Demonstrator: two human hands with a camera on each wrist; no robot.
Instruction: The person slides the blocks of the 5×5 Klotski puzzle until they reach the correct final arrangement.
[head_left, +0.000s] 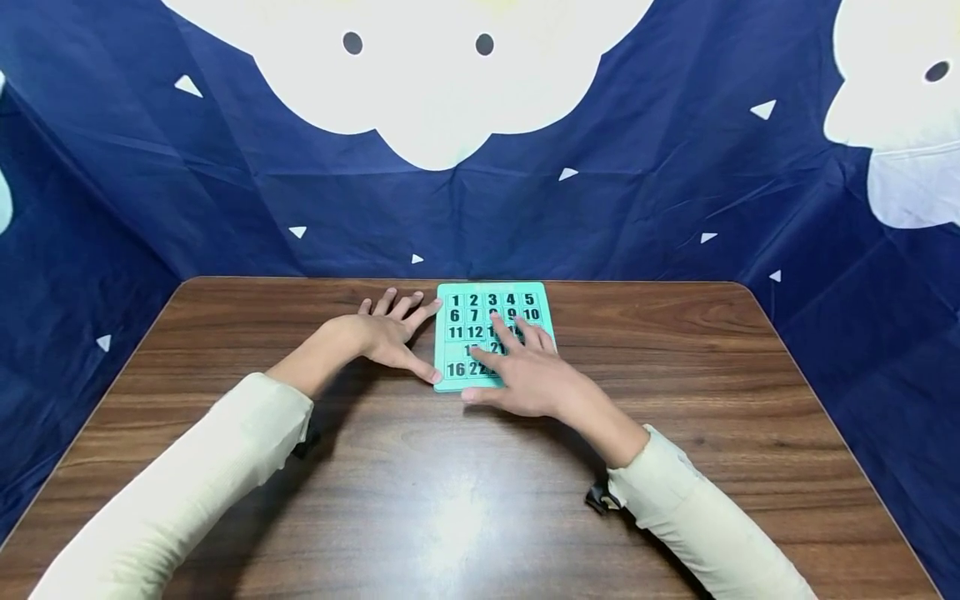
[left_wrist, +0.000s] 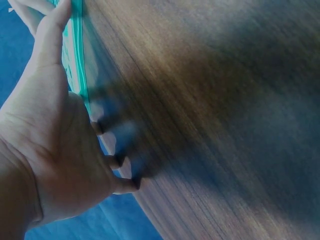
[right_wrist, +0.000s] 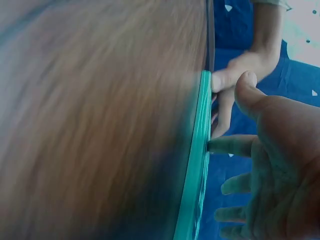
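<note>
A teal sliding number puzzle [head_left: 457, 332] lies flat near the table's far edge, its tiles printed with black numerals. Along its left side, my left hand [head_left: 386, 333] is spread, with thumb and index fingertips touching the frame's edge. My right hand [head_left: 528, 375] hovers over the lower right part, fingers spread and hiding several tiles. Its index fingertip meets the tiles in the fourth row, where a bare slot shows at the left end. In the right wrist view, that fingertip touches the puzzle's face [right_wrist: 192, 185], while the other fingers stand off it.
The brown wood-grain table [head_left: 360, 492] has a bright glare patch in front. A dark blue cloth [head_left: 225, 192] with white cloud shapes hangs behind and at both sides. Black wrist straps [head_left: 600, 498] show under the pale sleeves.
</note>
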